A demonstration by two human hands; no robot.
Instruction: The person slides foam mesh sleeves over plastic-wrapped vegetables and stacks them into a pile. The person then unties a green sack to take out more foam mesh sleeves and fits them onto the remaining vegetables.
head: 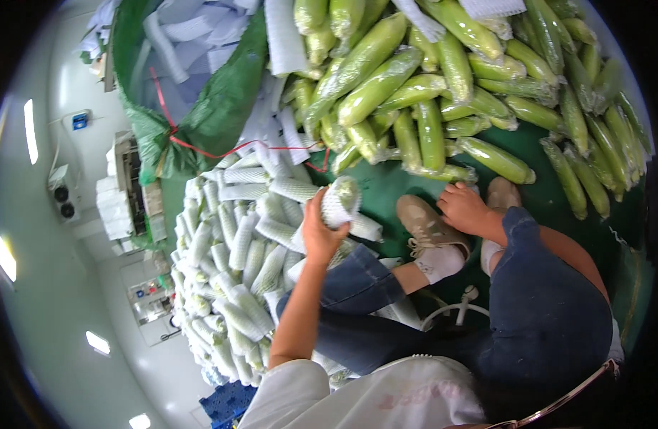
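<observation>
My left hand (322,228) is closed around a long pale-green vegetable in a white foam net sleeve (340,201), its end facing up. Under and beside it spreads a heap of similar sleeved vegetables (248,246). My right hand (464,208) is low between the shoes, its fingertips close to the end of a film-wrapped green vegetable (448,172); whether it grips anything is not clear. Ahead lies a pile of long green vegetables in clear film (382,80). Loose white foam net sleeves (288,37) lie by its left side.
A green woven sack (221,107) holding many foam sleeves stands ahead left, tied with red string (216,155). Beige shoes (430,228) rest on the green floor (382,187). A blue plastic crate (227,402) is at the lower left, and a white curved frame (457,308) below the knees.
</observation>
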